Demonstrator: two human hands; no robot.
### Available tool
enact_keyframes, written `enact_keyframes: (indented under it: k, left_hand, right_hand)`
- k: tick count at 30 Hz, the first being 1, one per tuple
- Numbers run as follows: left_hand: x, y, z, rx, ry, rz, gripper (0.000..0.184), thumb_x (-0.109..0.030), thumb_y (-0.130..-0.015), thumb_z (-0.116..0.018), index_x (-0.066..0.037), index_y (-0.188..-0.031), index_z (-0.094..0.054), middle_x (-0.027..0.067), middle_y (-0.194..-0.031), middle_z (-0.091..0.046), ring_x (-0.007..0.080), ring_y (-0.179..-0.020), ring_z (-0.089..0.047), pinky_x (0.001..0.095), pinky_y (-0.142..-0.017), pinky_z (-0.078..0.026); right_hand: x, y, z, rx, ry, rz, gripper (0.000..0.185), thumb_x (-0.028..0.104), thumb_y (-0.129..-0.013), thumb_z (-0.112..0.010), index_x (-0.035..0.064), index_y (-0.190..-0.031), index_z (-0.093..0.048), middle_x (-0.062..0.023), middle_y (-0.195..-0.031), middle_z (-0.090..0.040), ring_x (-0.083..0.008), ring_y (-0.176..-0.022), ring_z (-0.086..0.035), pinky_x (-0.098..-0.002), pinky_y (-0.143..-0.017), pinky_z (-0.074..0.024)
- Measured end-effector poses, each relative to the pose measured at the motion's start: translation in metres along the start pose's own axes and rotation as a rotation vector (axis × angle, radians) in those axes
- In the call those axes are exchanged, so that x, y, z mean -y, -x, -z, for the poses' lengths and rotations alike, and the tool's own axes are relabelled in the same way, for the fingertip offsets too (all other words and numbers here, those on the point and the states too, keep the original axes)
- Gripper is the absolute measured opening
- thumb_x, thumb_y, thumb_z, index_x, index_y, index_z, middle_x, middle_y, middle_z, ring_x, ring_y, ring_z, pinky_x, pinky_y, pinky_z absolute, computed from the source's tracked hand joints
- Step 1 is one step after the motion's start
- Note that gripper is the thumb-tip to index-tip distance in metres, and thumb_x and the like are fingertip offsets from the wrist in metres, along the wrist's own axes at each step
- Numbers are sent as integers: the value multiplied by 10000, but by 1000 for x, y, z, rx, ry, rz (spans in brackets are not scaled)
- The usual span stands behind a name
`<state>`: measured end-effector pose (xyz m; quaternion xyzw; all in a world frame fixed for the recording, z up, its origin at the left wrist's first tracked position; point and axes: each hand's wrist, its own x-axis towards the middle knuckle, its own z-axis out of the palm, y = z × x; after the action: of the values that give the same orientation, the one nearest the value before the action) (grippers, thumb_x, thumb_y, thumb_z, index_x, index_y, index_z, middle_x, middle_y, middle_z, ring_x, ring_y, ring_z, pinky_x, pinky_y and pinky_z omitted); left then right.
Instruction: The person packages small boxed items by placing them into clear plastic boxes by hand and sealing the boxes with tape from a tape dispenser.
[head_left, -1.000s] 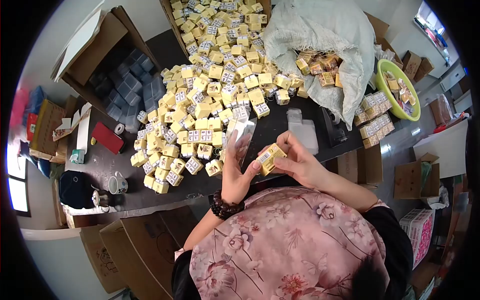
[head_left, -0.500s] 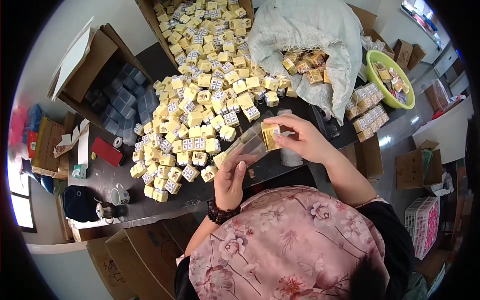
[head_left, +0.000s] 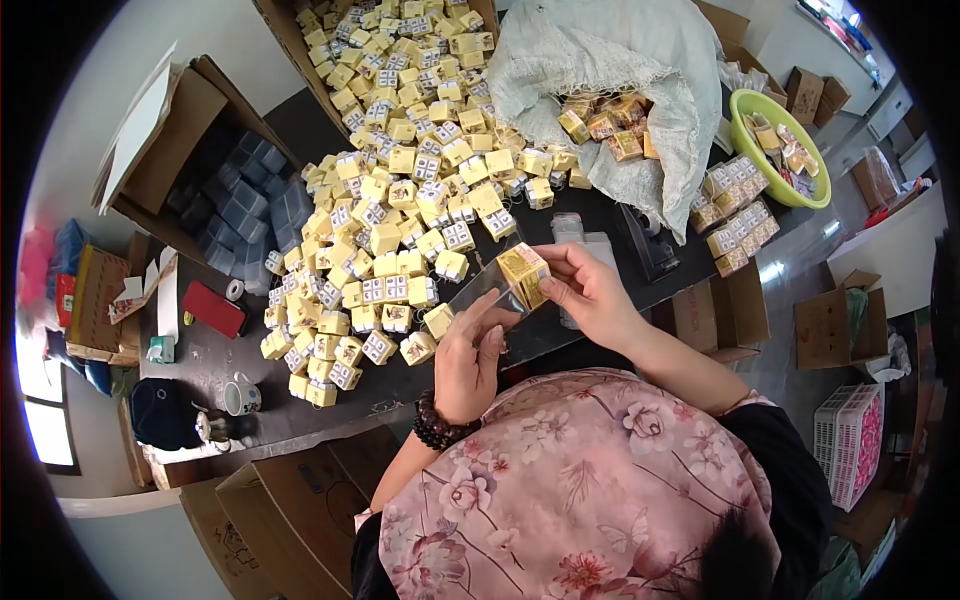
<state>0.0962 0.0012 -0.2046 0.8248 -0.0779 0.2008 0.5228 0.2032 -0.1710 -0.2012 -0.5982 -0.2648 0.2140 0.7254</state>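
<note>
My right hand [head_left: 597, 303] pinches a small yellow printed box [head_left: 523, 274] between thumb and fingers. The box is tilted, with its top and a side facing up. Just to its left, my left hand [head_left: 466, 362] is closed around a clear plastic case [head_left: 484, 289], partly hidden by the fingers. The yellow box is at the right end of the case; whether it is inside the opening I cannot tell. Beyond my left hand spreads a large heap of small cream-yellow boxes [head_left: 385, 238] with white-and-grey printed sides.
A white woven sack [head_left: 610, 60] with several gold boxes lies at the back. Right of it are stacked box packs [head_left: 742, 236] and a green basin [head_left: 740, 130]. A carton of clear cases [head_left: 245, 210], a red phone-like object [head_left: 214, 306] and a mug [head_left: 241, 395] are at left.
The yellow box has turned in my right hand, now showing its top, and moved slightly left. The clear case has shifted lower, and my left fingers lie further along it.
</note>
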Motion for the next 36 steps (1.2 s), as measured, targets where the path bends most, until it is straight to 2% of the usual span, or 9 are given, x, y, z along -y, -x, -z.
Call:
enact_keyframes:
  k: [5, 8, 10, 14, 16, 19, 23, 29, 36]
  left_hand:
    - [17, 9, -10, -44, 5, 4, 265, -28, -968, -463, 28, -1225, -504, 137, -1032, -633, 211, -825, -603, 309, -746, -494]
    - [20, 13, -17, -12, 169, 68, 289, -31, -975, -450, 28, -1256, -475, 148, -1135, -584, 229, -1034, -577, 339, -888, -468]
    - [7, 9, -18, 89, 559, 174, 333, -35, -982, -432, 24, -1310, -432, 146, -1256, -519, 227, -1194, -499, 356, -1014, -397]
    - [13, 14, 23, 644, 328, 336, 361, -81, -974, -520, 32, -1312, -463, 123, -1272, -518, 180, -1152, -524, 291, -918, -479]
    - [11, 26, 30, 284, 497, 585, 244, -34, -924, -591, 10, -1163, -607, 108, -1013, -647, 177, -966, -618, 310, -847, -502]
    - [-3, 5, 10, -82, 218, 204, 409, 33, -869, -638, 10, -1250, -492, 128, -1195, -558, 157, -1088, -575, 292, -855, -519]
    - [9, 2, 12, 117, 626, 356, 481, 82, -846, -635, 1, -1283, -448, 106, -1249, -504, 177, -1133, -552, 301, -892, -519]
    - [12, 0, 3, 96, 470, 248, 447, 59, -840, -656, 15, -1228, -439, 111, -1254, -482, 167, -1073, -569, 281, -841, -536]
    - [14, -3, -1, 0, 434, 155, 496, 85, -818, -660, -14, -1167, -321, 186, -1276, -480, 172, -1033, -576, 279, -803, -534]
  right_hand:
    - [-13, 8, -19, -88, 210, 75, 313, 125, -968, -551, 16, -1260, -548, -133, -1232, -563, -187, -1142, -559, -288, -943, -445]
    - [-19, 8, -20, -248, 764, 390, 387, 125, -967, -553, 43, -1331, -449, -111, -1224, -541, -219, -1110, -571, -321, -937, -464]
    - [-23, 7, -28, -240, -598, -61, 498, 124, -959, -568, 76, -1378, -304, -98, -1211, -519, -227, -1112, -559, -346, -949, -467]
    - [-41, 6, -4, -171, -370, 51, 552, 67, -932, -599, 89, -1358, -248, -97, -1194, -522, -189, -1128, -541, -322, -941, -471]
    - [-35, 5, -1, -129, -194, 154, 511, 44, -914, -619, 71, -1324, -315, -82, -1188, -525, -174, -1096, -555, -303, -913, -483]
    - [-16, 11, -14, 68, -106, 34, 365, 57, -904, -639, 37, -1223, -463, -61, -1167, -524, -144, -1092, -547, -285, -910, -483]
    - [-11, 7, -6, 170, -27, -45, 314, 64, -915, -625, 29, -1199, -496, -60, -1167, -521, -140, -1105, -543, -290, -901, -492]
    - [-13, -1, -2, 198, 101, 146, 204, 82, -909, -636, 23, -1091, -565, -93, -1219, -542, -161, -1113, -561, -298, -907, -497]
    - [-2, -15, 1, 226, -88, -56, 151, 16, -876, -653, -5, -1022, -617, -92, -1101, -620, -168, -1062, -605, -292, -910, -498]
